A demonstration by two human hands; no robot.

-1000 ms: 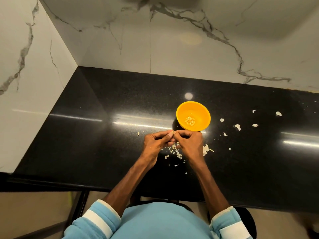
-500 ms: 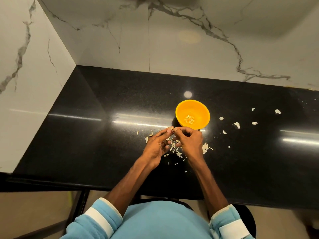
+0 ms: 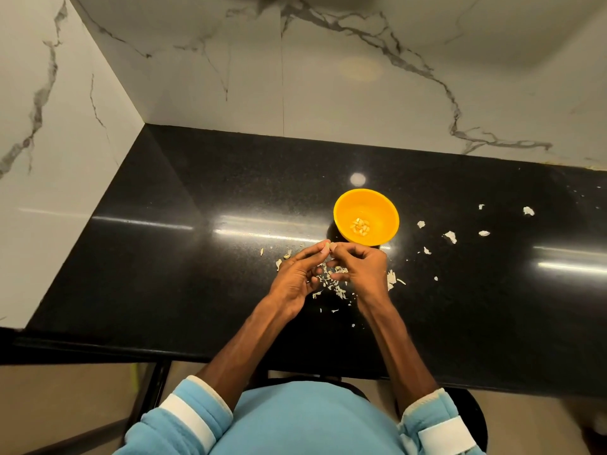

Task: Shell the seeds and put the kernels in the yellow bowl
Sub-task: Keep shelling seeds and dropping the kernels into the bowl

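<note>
Grip unchanged from half a second back: your left hand (image 3: 295, 277) and right hand (image 3: 363, 267) both pinch one seed (image 3: 327, 248), yellow bowl (image 3: 382, 208) just beyond, shell scraps (image 3: 333, 285) underneath.

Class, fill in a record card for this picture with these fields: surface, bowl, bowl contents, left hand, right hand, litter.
surface: black countertop set against marble walls
bowl: yellow bowl, upright, just beyond the hands
bowl contents: a small heap of kernels
left hand: left hand pinches a seed at its fingertips
right hand: right hand pinches the same seed from the other side
litter: shell pieces lie under the hands; scattered shell bits lie right of the bowl
</note>
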